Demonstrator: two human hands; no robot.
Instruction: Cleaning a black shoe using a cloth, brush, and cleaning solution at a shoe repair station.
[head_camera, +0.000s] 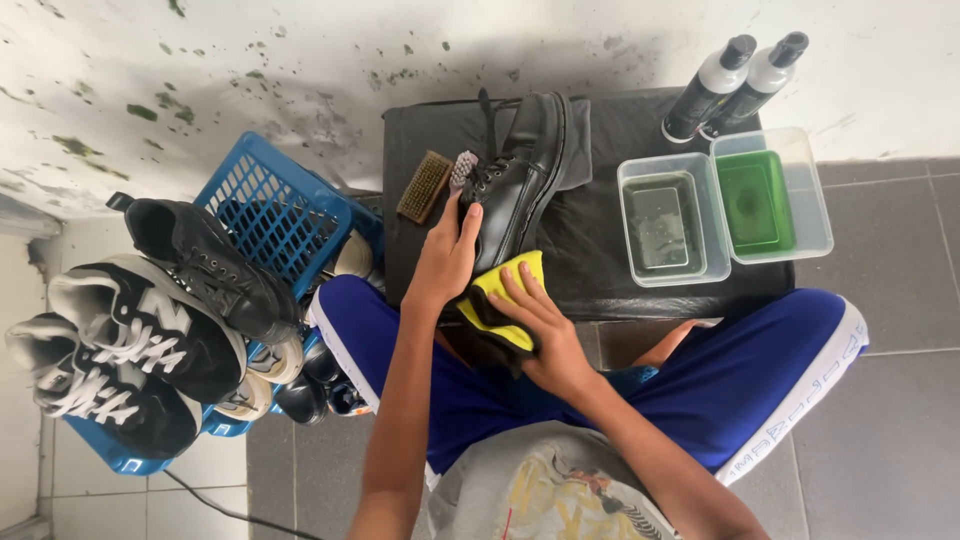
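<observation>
A black lace-up boot (522, 170) lies on a black padded stool (610, 260) in front of me. My left hand (447, 255) grips the boot's side near the laces. A yellow cloth (500, 295) is pressed against the boot's toe end by my right hand (545, 325). Two brushes, one wooden (424, 187) and one smaller with pale bristles (463, 168), lie on the stool just left of the boot.
Two clear tubs, one with murky water (668, 218) and one with green liquid (765, 195), sit on the stool's right side. Two spray bottles (735, 80) stand behind them. A blue crate (275, 215) piled with several shoes is at my left, by the stained wall.
</observation>
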